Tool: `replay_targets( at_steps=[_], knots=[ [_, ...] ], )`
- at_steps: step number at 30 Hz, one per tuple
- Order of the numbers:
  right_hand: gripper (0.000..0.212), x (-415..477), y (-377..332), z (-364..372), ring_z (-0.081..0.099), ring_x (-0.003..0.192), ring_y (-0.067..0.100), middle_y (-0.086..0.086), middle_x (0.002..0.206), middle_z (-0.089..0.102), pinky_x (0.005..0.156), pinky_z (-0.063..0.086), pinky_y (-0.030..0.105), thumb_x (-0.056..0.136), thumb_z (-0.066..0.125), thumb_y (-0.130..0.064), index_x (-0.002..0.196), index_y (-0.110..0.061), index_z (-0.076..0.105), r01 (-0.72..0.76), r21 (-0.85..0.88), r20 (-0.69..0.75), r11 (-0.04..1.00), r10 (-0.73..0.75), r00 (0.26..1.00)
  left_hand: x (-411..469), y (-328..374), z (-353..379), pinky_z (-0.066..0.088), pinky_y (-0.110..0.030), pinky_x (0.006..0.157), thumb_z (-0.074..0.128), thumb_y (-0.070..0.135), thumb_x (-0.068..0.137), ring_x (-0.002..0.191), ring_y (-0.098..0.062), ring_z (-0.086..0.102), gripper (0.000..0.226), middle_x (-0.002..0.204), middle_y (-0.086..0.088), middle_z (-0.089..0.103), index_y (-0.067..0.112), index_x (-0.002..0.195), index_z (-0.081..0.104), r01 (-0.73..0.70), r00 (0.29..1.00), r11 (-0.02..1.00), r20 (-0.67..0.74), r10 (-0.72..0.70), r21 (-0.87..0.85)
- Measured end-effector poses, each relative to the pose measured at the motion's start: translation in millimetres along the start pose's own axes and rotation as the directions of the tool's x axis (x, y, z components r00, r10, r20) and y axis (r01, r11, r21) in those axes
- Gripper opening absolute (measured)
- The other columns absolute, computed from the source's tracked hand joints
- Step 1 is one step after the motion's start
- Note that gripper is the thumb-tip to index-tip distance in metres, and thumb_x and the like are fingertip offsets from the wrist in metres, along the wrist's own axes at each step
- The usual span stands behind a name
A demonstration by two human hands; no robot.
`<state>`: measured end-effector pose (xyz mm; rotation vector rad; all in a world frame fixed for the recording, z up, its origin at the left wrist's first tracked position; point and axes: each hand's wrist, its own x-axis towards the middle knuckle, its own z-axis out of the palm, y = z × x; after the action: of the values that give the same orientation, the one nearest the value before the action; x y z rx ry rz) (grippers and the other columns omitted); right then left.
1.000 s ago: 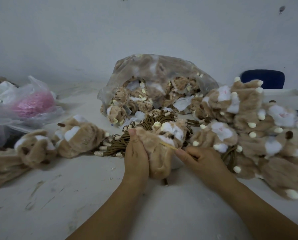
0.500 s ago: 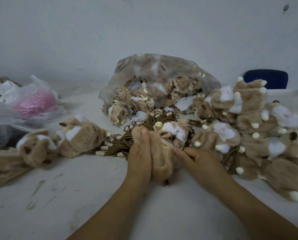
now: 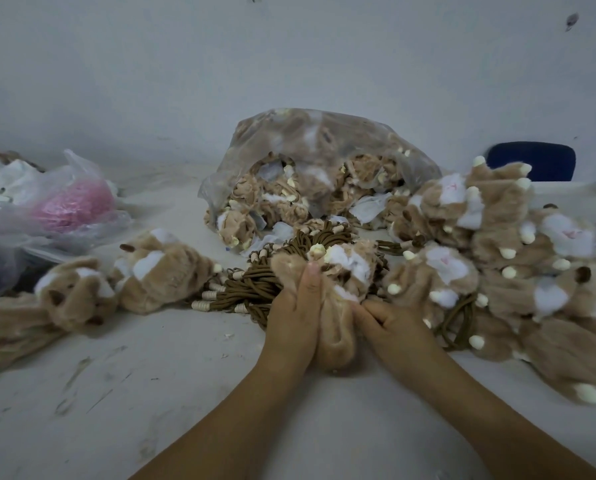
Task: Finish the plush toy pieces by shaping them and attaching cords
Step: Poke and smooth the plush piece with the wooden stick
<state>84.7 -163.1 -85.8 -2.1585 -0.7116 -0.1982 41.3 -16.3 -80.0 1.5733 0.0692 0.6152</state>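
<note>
A tan plush toy piece with white patches stands between my hands at the table's middle. My left hand holds its left side, thumb laid up along the fur. My right hand grips its right side, fingers curled into the fabric. Just behind lies a bundle of brown cords with pale beaded ends. Whether a cord is in either hand is hidden.
A clear bag of plush pieces stands at the back centre. A pile of plush pieces fills the right; two more plush pieces lie left. A plastic bag with pink material sits far left. A blue chair back is behind.
My right hand has moved in from the piece's right edge and closed against its side. My left hand has slid up along the fur, squeezing the piece narrower.
</note>
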Motion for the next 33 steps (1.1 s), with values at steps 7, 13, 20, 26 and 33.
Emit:
replay_targets(
  at_steps=[7, 13, 20, 26, 33],
  knots=[
    [0.054, -2, -3, 3, 0.047, 0.056, 0.008, 0.001, 0.058, 0.056, 0.056, 0.037, 0.024, 0.086, 0.039, -0.060, 0.062, -0.013, 0.052, -0.015, 0.003, 0.025, 1.000, 0.014, 1.000, 1, -5, -1, 0.047, -0.006, 0.066, 0.029, 0.076, 0.088, 0.081, 0.007, 0.067, 0.057, 0.085, 0.023, 0.073, 0.036, 0.091, 0.070, 0.059, 0.997, 0.998, -0.058, -0.059, 0.008],
    [0.061, -5, 0, -3, 0.054, 0.060, 0.010, -0.004, 0.060, 0.058, 0.055, 0.036, 0.029, 0.074, 0.015, -0.079, 0.059, -0.024, 0.040, 0.065, -0.352, -0.027, 0.934, -0.079, 0.996, 7, -6, -14, 0.043, -0.011, 0.088, 0.048, 0.039, 0.100, 0.107, 0.004, 0.057, 0.020, 0.114, 0.014, 0.064, 0.037, 0.117, 0.058, -0.067, 0.982, 0.996, -0.170, 0.077, 0.063],
    [0.062, -8, -1, 5, 0.048, 0.056, 0.010, -0.010, 0.050, 0.040, 0.049, 0.032, 0.029, 0.076, 0.013, -0.080, 0.056, -0.024, 0.034, 0.051, -0.427, -0.064, 0.903, -0.087, 0.994, 10, -8, -12, 0.042, -0.004, 0.073, 0.035, 0.028, 0.107, 0.084, 0.011, 0.058, 0.029, 0.086, 0.027, 0.064, 0.032, 0.092, 0.059, -0.089, 0.937, 0.994, -0.333, 0.103, 0.057],
    [0.059, -10, -3, 11, 0.045, 0.051, 0.008, -0.008, 0.048, 0.042, 0.048, 0.032, 0.023, 0.077, 0.016, -0.077, 0.054, -0.025, 0.032, 0.037, -0.353, -0.089, 0.935, -0.073, 0.993, 15, -12, -13, 0.047, -0.007, 0.071, 0.030, 0.036, 0.108, 0.085, 0.001, 0.066, 0.035, 0.092, 0.008, 0.073, 0.025, 0.097, 0.062, -0.089, 0.940, 0.995, -0.334, 0.070, -0.042],
    [0.059, -10, -8, 20, 0.049, 0.054, 0.006, -0.006, 0.050, 0.051, 0.053, 0.035, 0.024, 0.072, 0.024, -0.076, 0.052, -0.024, 0.044, -0.058, -0.018, -0.075, 0.998, 0.057, 0.996, 7, -6, -8, 0.054, -0.043, 0.092, 0.026, 0.077, 0.090, 0.102, -0.028, 0.071, 0.082, 0.100, -0.015, 0.075, 0.014, 0.077, 0.076, 0.339, 0.939, 0.843, 0.093, -0.331, -0.418]
  ],
)
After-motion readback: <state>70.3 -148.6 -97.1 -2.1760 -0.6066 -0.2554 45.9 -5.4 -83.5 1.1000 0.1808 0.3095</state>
